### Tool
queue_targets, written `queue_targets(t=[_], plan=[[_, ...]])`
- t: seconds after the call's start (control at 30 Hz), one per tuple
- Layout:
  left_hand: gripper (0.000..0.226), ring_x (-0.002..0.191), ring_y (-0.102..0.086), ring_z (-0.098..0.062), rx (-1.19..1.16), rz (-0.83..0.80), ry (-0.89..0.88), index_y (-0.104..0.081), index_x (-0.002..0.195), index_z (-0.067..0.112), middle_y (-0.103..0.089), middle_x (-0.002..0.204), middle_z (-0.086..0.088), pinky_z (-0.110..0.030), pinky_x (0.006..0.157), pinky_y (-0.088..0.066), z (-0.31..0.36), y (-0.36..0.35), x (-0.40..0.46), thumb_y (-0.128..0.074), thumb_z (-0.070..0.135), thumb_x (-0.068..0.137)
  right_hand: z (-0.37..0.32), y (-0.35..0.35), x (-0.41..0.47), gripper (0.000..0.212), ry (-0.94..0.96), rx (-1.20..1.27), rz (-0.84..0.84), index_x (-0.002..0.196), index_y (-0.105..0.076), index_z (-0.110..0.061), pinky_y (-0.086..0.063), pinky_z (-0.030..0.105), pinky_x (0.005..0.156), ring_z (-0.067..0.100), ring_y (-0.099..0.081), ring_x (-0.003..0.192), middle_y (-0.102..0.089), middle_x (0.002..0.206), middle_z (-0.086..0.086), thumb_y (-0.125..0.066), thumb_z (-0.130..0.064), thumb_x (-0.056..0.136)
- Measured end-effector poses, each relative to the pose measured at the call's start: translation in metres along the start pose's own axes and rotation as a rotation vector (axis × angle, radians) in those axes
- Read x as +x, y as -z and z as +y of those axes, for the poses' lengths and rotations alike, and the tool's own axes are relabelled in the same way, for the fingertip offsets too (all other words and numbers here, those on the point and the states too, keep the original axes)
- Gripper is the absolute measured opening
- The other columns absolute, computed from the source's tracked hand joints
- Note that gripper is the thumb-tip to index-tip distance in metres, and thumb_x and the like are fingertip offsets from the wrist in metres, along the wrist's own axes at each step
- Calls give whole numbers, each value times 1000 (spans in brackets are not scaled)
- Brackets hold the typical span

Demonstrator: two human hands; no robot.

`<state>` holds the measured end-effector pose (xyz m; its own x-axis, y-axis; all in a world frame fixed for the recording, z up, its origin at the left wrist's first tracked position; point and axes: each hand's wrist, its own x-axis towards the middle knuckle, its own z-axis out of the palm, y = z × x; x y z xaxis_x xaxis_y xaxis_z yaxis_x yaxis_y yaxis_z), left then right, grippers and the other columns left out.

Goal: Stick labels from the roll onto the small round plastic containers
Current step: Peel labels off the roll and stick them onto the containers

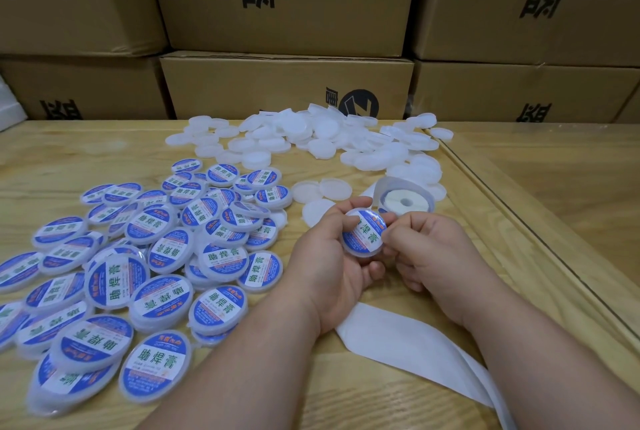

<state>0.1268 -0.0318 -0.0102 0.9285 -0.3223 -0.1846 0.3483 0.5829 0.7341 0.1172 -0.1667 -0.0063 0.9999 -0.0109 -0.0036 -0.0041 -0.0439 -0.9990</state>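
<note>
Both hands grip one labelled container (pixel 364 235), left hand (pixel 332 256) beneath, right hand (pixel 426 249) pinching its edge.

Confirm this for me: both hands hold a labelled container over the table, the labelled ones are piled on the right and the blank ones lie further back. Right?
Not quite. In the head view the labelled pile lies on the left of the table, not the right. The rest stands: the left hand and right hand hold a labelled container, and the blank ones lie further back.

labelled containers (pixel 145 267) left, roll (pixel 405 203) perhaps behind hands (pixel 374 256)
</note>
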Motion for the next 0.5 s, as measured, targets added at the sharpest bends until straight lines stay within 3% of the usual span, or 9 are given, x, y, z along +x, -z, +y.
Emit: queue_targets(t=[0.13, 0.27, 0.37, 0.5], plan=[[36, 61, -60, -22, 6, -8, 1, -58, 113, 18, -75, 101, -13, -26, 54, -38, -1, 0, 0, -32, 3, 94, -1, 2, -2, 11, -2, 8, -19, 65, -56, -8, -21, 25, 42, 13, -29, 39, -59, 53, -10, -59, -18, 67], [45, 59, -58, -23, 29, -39, 29, -56, 116, 17, -72, 90, -14, -26, 51, -35, 0, 1, 0, -31, -6, 86, 0, 4, -2, 18, 20, 88, 16, 63, -62, -8, -19, 26, 42, 15, -24, 39, -37, 45, 3, -57, -24, 70], [50, 59, -56, -22, 33, -57, 38, -56, 116, 17, -73, 87, -14, -24, 47, -35, -1, 2, 0, -33, -12, 84, 2, 4, -3, 22, 98, 111, 87, 56, -58, -13, -17, 28, 43, 15, -22, 38, -30, 42, -1, -58, -26, 73], [49, 58, -61, -17, 4, -26, -2, -57, 120, 19, -77, 93, -8, -20, 43, -36, -3, 2, -1, -59, -14, 83, 2, 12, -1, 26, 163, 144, 203, 58, -46, -13, -14, 37, 46, 16, -23, 42, -27, 43, -3, -57, -27, 76]])
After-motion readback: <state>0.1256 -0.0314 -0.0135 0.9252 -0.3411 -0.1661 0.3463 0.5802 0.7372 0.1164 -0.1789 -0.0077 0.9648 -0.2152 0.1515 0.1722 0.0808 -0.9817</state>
